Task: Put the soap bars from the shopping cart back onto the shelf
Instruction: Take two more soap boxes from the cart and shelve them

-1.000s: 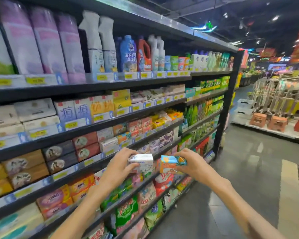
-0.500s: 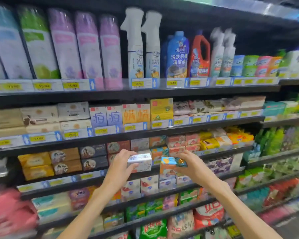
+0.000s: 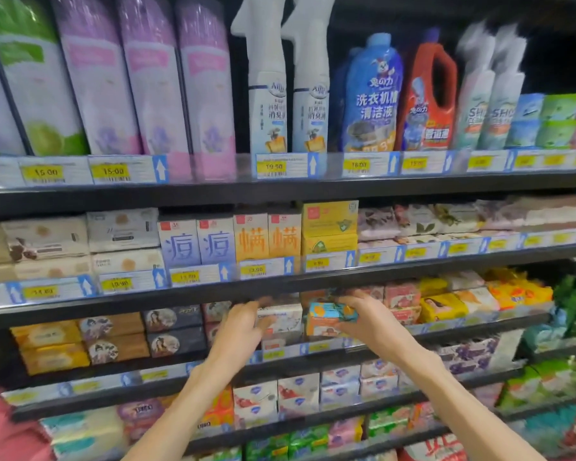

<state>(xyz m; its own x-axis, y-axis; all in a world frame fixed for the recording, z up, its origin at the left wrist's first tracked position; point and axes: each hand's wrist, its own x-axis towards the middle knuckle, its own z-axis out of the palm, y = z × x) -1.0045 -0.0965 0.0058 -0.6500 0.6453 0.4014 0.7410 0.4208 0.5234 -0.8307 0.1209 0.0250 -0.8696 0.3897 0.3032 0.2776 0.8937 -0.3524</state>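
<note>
Both my hands reach into the third shelf (image 3: 479,322) of soap bars. My left hand (image 3: 243,324) holds a white soap box (image 3: 285,319) at its left end, at the shelf front. My right hand (image 3: 363,314) grips an orange and blue soap box (image 3: 328,319) from the right, just beside the white one. Both boxes sit level with the other soap boxes on that shelf; whether they rest on them is hard to tell. The shopping cart is out of view.
Above is a shelf of boxed soaps (image 3: 246,241) with price tags, and above that tall bottles (image 3: 373,94) and refill pouches (image 3: 147,78). Below the hands are more rows of soap packs (image 3: 296,394). Dark and tan soap boxes (image 3: 113,337) lie left of my hands.
My hands have carried both soap boxes forward and up into the third shelf. The camera has moved closer to the shelves.
</note>
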